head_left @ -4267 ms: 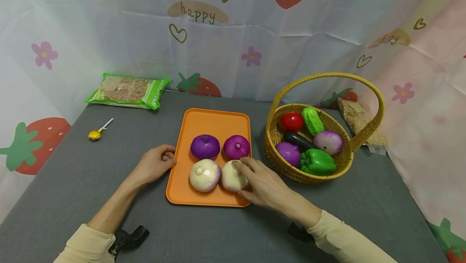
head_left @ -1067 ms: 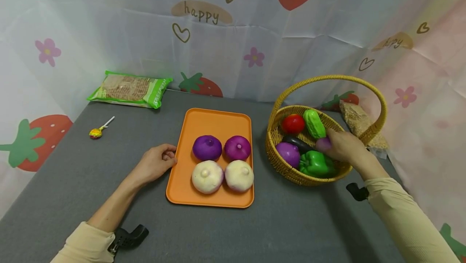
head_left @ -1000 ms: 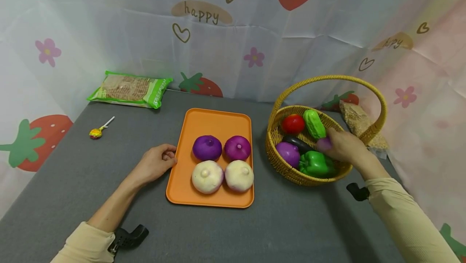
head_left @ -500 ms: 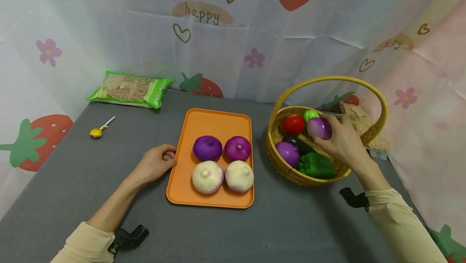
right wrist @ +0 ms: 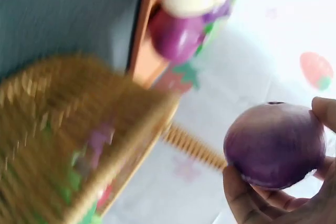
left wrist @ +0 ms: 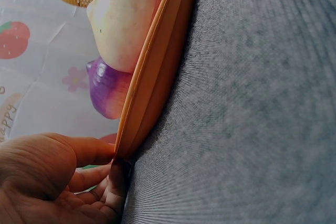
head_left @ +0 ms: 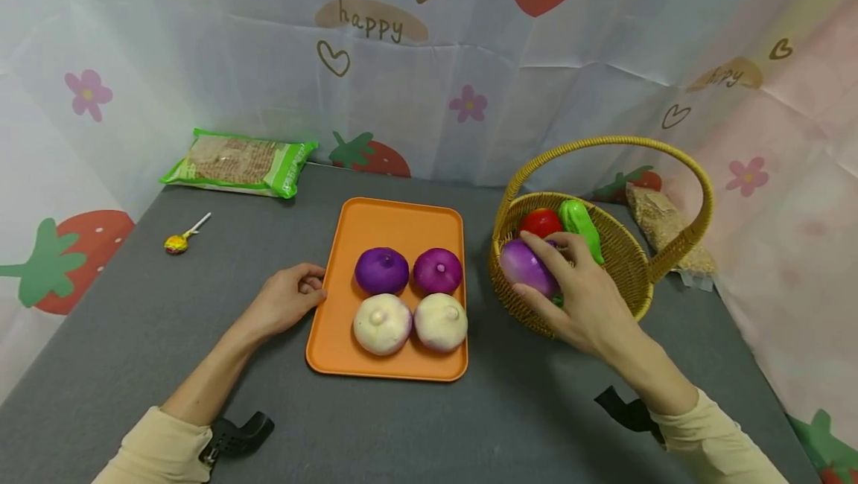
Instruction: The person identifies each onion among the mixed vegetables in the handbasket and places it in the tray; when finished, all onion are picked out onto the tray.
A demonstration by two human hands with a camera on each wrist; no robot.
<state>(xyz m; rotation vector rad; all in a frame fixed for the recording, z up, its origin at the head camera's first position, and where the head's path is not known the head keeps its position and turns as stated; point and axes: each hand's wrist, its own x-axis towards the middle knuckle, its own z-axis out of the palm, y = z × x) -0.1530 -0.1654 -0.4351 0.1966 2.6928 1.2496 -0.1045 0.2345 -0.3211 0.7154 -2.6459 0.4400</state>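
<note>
My left hand (head_left: 288, 301) pinches the left edge of the orange tray (head_left: 402, 225), with the thumb at the rim in the left wrist view. Two purple onions (head_left: 381, 272) lie on this tray behind two white turnips (head_left: 382, 325) with purplish sides. My right hand (head_left: 582, 294) holds a purple-and-white turnip (right wrist: 275, 145) between thumb and fingers. In the head view it is above the left part of the wicker basket (head_left: 633, 264). A red tomato (head_left: 540, 223) and a bumpy green vegetable (head_left: 580, 227) show in the basket; the hand hides most of the other vegetables.
The basket's tall handle (head_left: 606, 143) arches over it. A packet of grain (head_left: 660, 227) lies behind the basket at the right. At the back left is a green-edged noodle packet (head_left: 237, 164), with a lollipop (head_left: 177, 243) in front. A printed curtain (head_left: 268, 82) borders the grey table.
My right hand left the turnips on the tray, took the purple-and-white turnip from the basket's right side, lifted it and moved left with it. My left hand stayed at the tray's edge.
</note>
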